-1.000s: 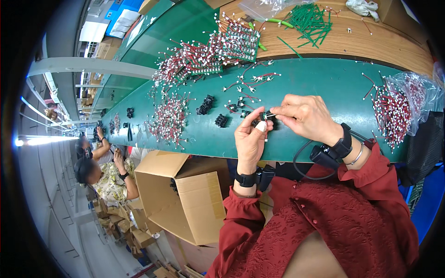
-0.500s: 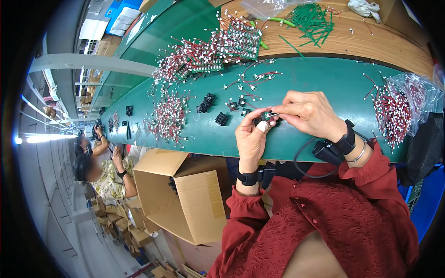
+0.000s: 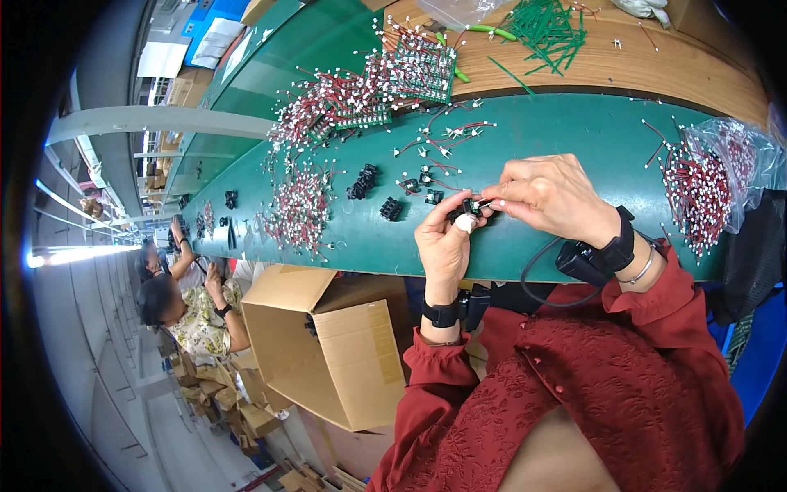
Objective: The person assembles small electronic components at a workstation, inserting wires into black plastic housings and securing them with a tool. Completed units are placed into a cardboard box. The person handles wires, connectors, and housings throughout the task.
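My left hand [image 3: 443, 244], with a white wrap on its thumb, is closed round a small black housing [image 3: 467, 208] that shows a bit of green board. From the right, my right hand [image 3: 551, 197] pinches a thin, dark, pointed piece [image 3: 488, 202] against that housing; whether it is a tool or a part I cannot make out. Just beyond the left fingers lie small black parts [image 3: 426, 175] with red leads. Black housings [image 3: 361, 182] sit further left, and another housing [image 3: 391, 210] is near them. Loose red wires with white connectors [image 3: 463, 131] lie behind.
Wired boards [image 3: 418, 70] are stacked at the back beside green strips [image 3: 551, 33] on a wooden board. Wire heaps lie left [image 3: 299, 209] and right [image 3: 697, 193], the right one by a plastic bag [image 3: 750, 160]. An open carton [image 3: 352, 361] stands below the table edge. Co-workers [image 3: 197, 312] sit further left.
The thin piece in my right fingers looked light and silvery before and looks dark now. Both hands stay together at the housing. The view has shifted slightly.
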`<state>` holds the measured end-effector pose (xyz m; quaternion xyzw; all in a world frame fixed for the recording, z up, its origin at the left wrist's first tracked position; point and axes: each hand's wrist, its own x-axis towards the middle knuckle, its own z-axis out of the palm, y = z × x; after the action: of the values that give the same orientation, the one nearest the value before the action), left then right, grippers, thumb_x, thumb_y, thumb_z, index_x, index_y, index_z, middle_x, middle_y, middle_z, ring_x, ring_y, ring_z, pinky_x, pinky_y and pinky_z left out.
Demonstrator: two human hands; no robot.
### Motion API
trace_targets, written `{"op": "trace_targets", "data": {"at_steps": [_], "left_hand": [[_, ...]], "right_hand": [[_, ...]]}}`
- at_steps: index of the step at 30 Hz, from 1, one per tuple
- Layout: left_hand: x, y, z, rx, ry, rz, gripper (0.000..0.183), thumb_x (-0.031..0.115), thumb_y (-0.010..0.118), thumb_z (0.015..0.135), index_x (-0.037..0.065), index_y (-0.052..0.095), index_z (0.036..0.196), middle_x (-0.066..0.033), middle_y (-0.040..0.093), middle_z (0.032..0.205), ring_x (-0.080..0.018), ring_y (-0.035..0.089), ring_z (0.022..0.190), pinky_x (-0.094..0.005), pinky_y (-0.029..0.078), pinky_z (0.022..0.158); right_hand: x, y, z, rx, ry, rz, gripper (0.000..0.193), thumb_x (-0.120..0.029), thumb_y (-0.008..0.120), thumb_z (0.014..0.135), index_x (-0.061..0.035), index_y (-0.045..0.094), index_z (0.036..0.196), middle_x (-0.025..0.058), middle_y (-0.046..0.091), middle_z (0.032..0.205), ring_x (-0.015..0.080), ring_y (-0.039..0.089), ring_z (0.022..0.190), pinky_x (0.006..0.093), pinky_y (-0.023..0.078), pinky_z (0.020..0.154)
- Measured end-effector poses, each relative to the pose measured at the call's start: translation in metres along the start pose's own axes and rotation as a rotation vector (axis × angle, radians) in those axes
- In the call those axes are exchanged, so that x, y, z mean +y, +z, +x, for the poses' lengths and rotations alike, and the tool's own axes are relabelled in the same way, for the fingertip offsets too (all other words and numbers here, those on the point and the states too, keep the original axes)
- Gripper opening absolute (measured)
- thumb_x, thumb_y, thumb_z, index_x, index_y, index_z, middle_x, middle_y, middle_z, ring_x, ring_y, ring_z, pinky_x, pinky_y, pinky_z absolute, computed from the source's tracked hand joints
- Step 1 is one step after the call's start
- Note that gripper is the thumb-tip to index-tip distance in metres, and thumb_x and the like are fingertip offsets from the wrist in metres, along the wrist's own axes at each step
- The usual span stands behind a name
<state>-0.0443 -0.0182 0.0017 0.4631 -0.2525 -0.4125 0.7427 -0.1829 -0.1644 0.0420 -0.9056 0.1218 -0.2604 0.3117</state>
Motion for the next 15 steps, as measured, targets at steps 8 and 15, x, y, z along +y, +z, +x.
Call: {"op": "trace_targets", "data": {"at_steps": [8,15], "left_hand": [[0.0001,-0.0008,-0.0005,-0.039,0.016,-0.026,0.038,-0.005,0.068,0.078,-0.007,0.058,0.114,-0.015,0.062,0.101,-0.0246,0.065,0.087,-0.0322,0.054,0.078],[-0.0009,0.0004,-0.0009,0.003,0.023,0.004,0.038,-0.006,0.069,0.075,-0.007,0.058,0.112,-0.0158,0.063,0.099,-0.0246,0.066,0.082,-0.0316,0.056,0.074]], "right_hand": [[0.0012,-0.0018,0.0023,-0.074,0.101,0.198,0.015,-0.023,0.066,0.079,-0.0188,0.073,0.092,0.0022,0.064,0.073,0.0257,0.062,0.067,0.0375,0.043,0.055],[0.0002,-0.0051,0.0031,-0.064,0.087,0.203,0.015,-0.023,0.067,0.078,-0.0184,0.074,0.091,0.0034,0.063,0.073,0.0257,0.062,0.067,0.0377,0.044,0.055]]}}
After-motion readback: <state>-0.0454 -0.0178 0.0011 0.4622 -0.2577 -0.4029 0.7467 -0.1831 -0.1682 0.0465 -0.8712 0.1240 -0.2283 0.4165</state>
